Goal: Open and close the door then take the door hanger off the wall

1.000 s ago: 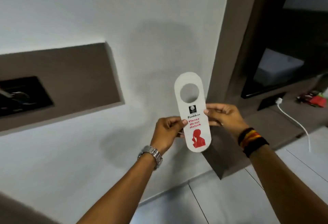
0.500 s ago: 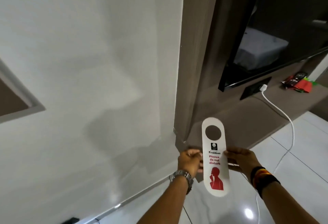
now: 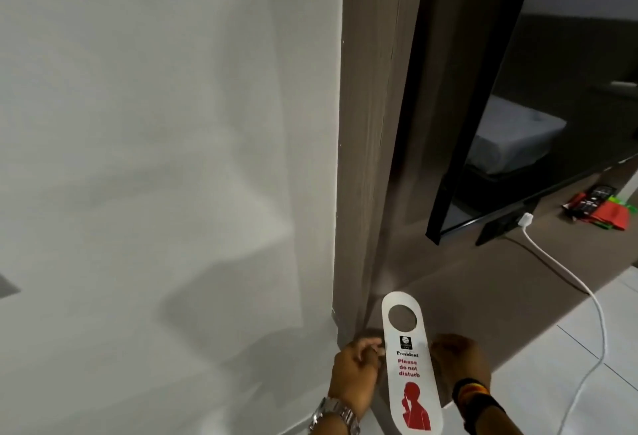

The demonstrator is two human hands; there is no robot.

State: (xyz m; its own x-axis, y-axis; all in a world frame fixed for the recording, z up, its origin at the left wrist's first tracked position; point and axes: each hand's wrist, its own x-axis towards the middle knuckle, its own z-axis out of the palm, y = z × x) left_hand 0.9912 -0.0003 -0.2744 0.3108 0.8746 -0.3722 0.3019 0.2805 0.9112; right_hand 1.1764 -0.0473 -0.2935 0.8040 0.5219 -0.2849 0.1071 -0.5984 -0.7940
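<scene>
Head view: door hanger [image 3: 411,362] off wall, pinched between left hand [image 3: 355,370] and right hand [image 3: 459,365] fingers; keep your edge grip light, card flat.

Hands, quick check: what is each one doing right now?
Left hand: closed on the left edge of the door hanger.
Right hand: closed on the door hanger's right edge.

Wall [image 3: 155,158] left; open floor [image 3: 569,383] right.
</scene>
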